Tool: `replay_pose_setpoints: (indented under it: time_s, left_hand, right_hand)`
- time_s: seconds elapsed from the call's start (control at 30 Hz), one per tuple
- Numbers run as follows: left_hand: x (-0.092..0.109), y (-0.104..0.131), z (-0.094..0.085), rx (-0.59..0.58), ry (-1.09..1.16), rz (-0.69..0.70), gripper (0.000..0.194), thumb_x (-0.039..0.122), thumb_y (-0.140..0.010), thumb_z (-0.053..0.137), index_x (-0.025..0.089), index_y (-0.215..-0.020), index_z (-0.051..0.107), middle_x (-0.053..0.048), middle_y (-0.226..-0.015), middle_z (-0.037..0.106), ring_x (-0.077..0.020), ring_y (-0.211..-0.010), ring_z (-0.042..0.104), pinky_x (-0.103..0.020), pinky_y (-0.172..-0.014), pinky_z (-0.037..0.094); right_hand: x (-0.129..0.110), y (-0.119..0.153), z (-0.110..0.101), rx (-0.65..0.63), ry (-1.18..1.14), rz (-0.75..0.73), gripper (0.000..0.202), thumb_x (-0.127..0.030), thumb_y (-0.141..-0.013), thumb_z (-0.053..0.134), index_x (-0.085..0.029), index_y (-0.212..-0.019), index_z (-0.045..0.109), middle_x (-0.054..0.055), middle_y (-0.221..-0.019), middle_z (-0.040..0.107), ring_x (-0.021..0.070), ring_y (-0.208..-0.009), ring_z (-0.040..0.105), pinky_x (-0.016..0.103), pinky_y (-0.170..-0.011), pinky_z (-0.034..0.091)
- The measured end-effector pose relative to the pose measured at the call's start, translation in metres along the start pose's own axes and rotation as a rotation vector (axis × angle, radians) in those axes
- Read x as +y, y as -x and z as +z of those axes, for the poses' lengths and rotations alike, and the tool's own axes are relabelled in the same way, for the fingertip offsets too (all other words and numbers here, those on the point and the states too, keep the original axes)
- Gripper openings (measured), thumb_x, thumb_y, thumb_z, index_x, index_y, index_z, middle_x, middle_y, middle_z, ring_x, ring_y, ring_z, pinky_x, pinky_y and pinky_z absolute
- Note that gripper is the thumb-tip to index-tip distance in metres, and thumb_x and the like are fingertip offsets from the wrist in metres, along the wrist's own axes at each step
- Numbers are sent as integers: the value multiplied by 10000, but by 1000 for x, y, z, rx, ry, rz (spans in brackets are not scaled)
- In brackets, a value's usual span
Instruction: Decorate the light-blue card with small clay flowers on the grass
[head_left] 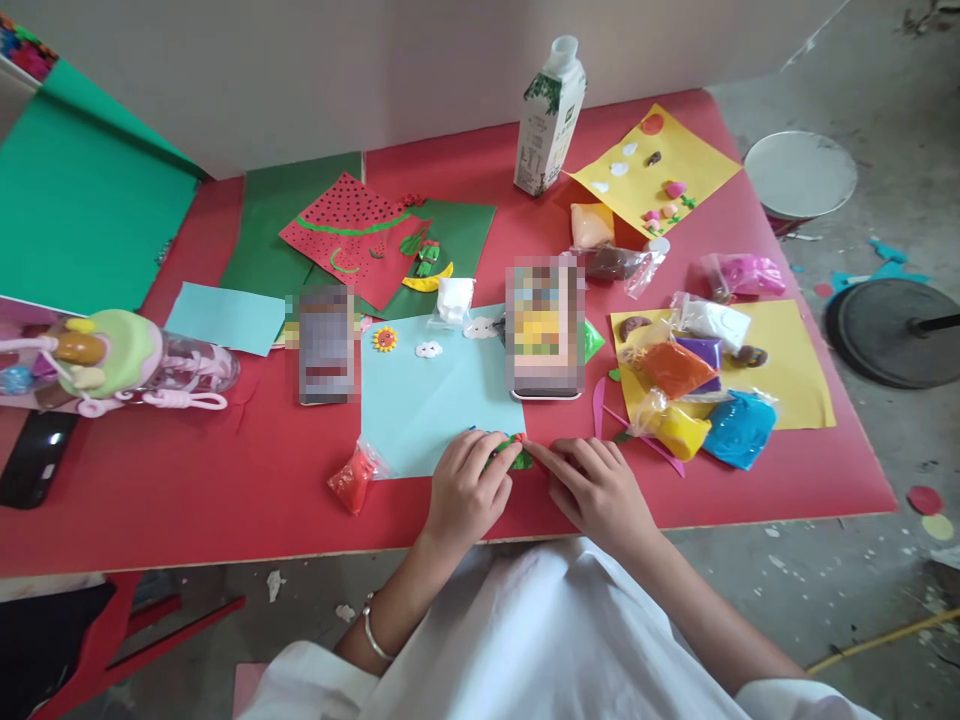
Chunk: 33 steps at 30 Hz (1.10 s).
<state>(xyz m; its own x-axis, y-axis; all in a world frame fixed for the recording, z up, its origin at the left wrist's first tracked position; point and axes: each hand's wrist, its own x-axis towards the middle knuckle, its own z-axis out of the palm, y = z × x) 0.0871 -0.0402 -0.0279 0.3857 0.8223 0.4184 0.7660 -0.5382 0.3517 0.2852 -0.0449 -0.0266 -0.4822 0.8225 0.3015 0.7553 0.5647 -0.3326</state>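
At the front edge of a light blue sheet of paper [427,420] lies a small green clay shape [523,461] with a red bit on it. My left hand [469,490] rests over the sheet's lower right corner, fingers bent and slightly apart, partly covering the green clay. From the other side my right hand [600,490] stretches its index finger to the red bit; its other fingers are curled. A clay sun [385,339] and a small white clay cloud [429,350] are on the sheet. A phone [545,330], its screen blurred, stands at the paper's right side.
A bag of red clay [352,482] lies left of my hands. Several clay bags, including a blue one [741,430], lie on yellow paper at right, near pink plastic tools [599,408]. A carton bottle [551,120] stands behind. Another phone [327,345] is at left.
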Motion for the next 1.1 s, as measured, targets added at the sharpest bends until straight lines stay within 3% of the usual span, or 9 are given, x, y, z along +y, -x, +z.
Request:
replay_pose_setpoints:
  time_s: [0.2, 0.43, 0.83, 0.93, 1.1]
  left_hand:
    - [0, -2, 0, -6, -12, 16, 412, 11, -824, 456, 209, -1110, 676, -59, -999, 700, -194, -947, 636, -358, -910, 535]
    - [1, -3, 1, -26, -60, 58, 414, 8, -812, 465, 198, -1110, 681, -64, -1002, 713, -203, -950, 643, -359, -905, 528]
    - [2, -3, 1, -31, -61, 39, 400, 20, -827, 447, 197, -1103, 677, -56, -982, 718, -190, -925, 642, -339, -890, 527]
    - [3, -4, 1, -30, -67, 42, 403, 16, -827, 444, 197, -1102, 677, -57, -975, 716, -192, -916, 641, -342, -881, 526]
    - [2, -5, 1, -15, -66, 51, 388, 8, -819, 455, 199, -1069, 681, -60, -976, 714, -201, -909, 642, -349, -861, 528]
  right_hand:
    - [3, 11, -10, 24, -35, 4, 483, -72, -901, 497, -209, -1364, 519, 74, -958, 593, 193, -809, 514, 320, -711, 432]
    - [10, 23, -23, 142, -99, 10, 452, -28, -877, 533, -196, -1296, 559, 70, -938, 587, 192, -799, 531, 333, -719, 456]
    - [30, 30, -36, 278, 16, 89, 437, -14, -834, 601, -233, -1211, 599, 61, -937, 614, 202, -835, 593, 344, -752, 475]
    - [39, 32, -40, 327, 177, 212, 393, -98, -824, 674, -229, -1190, 610, 97, -1010, 630, 264, -948, 605, 405, -841, 472]
    - [55, 36, -42, 242, 219, 411, 497, -365, -870, 672, -195, -1318, 539, 167, -1208, 604, 348, -1125, 553, 471, -907, 445]
